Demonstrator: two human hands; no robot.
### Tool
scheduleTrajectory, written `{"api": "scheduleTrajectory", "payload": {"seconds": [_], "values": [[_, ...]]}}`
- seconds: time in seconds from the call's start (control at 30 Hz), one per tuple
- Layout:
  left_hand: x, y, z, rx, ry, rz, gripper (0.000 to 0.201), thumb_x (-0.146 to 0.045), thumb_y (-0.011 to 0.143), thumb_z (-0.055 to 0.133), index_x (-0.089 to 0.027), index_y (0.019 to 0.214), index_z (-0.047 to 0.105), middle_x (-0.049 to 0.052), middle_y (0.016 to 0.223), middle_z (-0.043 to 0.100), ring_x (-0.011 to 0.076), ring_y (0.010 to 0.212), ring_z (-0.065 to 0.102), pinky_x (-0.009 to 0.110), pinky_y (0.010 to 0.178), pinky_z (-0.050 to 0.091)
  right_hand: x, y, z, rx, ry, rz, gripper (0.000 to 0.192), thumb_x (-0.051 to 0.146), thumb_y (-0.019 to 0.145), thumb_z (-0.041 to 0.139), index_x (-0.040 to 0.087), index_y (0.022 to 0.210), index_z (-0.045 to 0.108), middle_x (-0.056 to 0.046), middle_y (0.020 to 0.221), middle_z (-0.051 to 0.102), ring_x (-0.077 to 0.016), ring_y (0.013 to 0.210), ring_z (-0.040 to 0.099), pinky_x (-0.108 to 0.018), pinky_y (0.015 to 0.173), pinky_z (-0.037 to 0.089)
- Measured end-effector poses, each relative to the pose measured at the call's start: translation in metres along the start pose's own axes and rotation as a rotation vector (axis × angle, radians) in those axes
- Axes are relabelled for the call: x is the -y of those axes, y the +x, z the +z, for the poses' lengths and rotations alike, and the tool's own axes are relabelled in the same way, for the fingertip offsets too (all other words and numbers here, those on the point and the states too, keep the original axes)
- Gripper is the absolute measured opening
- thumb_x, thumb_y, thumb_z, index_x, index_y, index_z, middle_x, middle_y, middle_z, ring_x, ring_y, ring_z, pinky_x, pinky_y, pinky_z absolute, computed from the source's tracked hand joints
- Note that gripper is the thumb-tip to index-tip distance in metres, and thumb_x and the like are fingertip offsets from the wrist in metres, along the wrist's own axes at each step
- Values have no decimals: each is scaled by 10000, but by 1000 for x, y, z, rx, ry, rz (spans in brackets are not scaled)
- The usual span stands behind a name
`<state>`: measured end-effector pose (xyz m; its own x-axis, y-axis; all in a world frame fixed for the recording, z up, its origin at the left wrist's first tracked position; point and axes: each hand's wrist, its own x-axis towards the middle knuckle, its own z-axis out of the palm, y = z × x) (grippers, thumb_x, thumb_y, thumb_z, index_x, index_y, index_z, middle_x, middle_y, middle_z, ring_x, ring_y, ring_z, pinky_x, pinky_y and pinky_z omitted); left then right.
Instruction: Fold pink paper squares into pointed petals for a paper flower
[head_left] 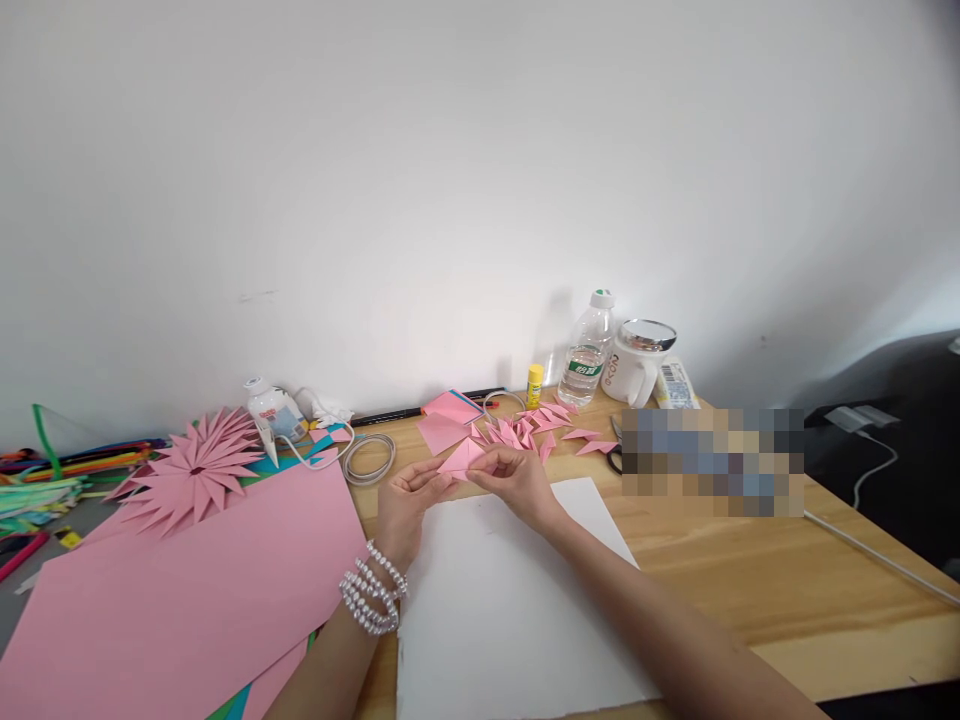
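My left hand [405, 505] and my right hand [516, 480] meet above a white sheet [495, 620] and pinch a small folded pink paper piece [463, 459] between their fingertips. A beaded bracelet wraps my left wrist. Just beyond the hands lies a pile of several folded pink paper petals [525, 430] and a few flat pink squares [446, 420]. A finished spiky pink paper flower [196, 468] rests to the left.
A large pink sheet [187, 590] covers the left of the wooden table [750, 580]. At the back stand a glue gun [271, 412], a glue stick [534, 385], a water bottle [587, 350] and a white mug [637, 365]. Coloured strips [45, 480] lie far left.
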<state>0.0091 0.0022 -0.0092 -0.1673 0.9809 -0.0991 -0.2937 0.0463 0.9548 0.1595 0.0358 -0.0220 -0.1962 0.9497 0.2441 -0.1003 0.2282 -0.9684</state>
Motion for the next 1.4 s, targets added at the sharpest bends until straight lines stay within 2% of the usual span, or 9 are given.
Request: {"api": "scheduleTrajectory", "payload": {"seconds": [0.13, 0.4, 0.57, 0.63, 0.8, 0.93, 1.07, 1.4], "values": [[1, 2, -3, -47, 11, 12, 302, -175, 525, 745, -97, 795, 633, 72, 713, 696, 169, 646, 649, 290, 697, 515, 0, 0, -1, -12, -2, -23, 107, 249, 605, 654, 147, 605, 622, -38, 656, 599, -129, 600, 520, -240, 535, 409], [-4, -1, 1, -39, -16, 13, 280, -177, 513, 748, -114, 760, 630, 45, 692, 691, 149, 633, 643, 266, 690, 501, -1, 1, 0, -1, 1, -31, 99, 247, 611, 649, 152, 600, 620, -41, 658, 599, -133, 604, 524, -243, 533, 415], [-5, -1, 2, 65, 20, -51, 354, -186, 526, 741, -134, 862, 645, 56, 731, 695, 168, 688, 639, 298, 721, 489, -2, 1, 0, -2, -31, -45, 112, 262, 618, 649, 153, 610, 623, -44, 661, 599, -133, 601, 522, -245, 527, 423], [-5, -2, 3, 106, 62, -66, 316, -202, 539, 734, -123, 836, 663, 69, 716, 695, 179, 696, 635, 318, 730, 489, -2, 1, 0, 11, -35, -49, 120, 267, 620, 652, 152, 602, 622, -45, 663, 599, -132, 603, 525, -246, 533, 430], [-2, -3, 4, 47, 137, -23, 202, -257, 534, 731, -117, 672, 687, 73, 674, 692, 179, 638, 628, 314, 691, 498, -2, -1, 2, 62, 25, -13, 154, 290, 613, 668, 146, 602, 616, -42, 680, 604, -123, 588, 535, -244, 531, 435], [0, 0, 2, 30, 141, 28, 198, -244, 560, 717, -118, 710, 691, 70, 703, 692, 167, 642, 622, 289, 681, 495, -3, 0, 2, 112, 97, 59, 224, 337, 572, 695, 138, 630, 609, -34, 660, 622, -125, 579, 554, -247, 545, 444], [1, 0, 1, 17, 127, 27, 182, -226, 556, 720, -121, 701, 690, 57, 689, 689, 152, 636, 615, 269, 683, 489, -5, 1, 1, 92, 85, 96, 253, 356, 559, 700, 128, 619, 608, -38, 640, 626, -124, 561, 551, -245, 535, 443], [-3, -4, 6, 12, 78, -33, 201, -232, 527, 734, -117, 683, 683, 63, 666, 687, 158, 620, 619, 280, 673, 494, -6, 1, 1, 67, 62, 84, 264, 369, 543, 702, 135, 617, 602, -28, 615, 605, -115, 543, 532, -237, 509, 446]]}}
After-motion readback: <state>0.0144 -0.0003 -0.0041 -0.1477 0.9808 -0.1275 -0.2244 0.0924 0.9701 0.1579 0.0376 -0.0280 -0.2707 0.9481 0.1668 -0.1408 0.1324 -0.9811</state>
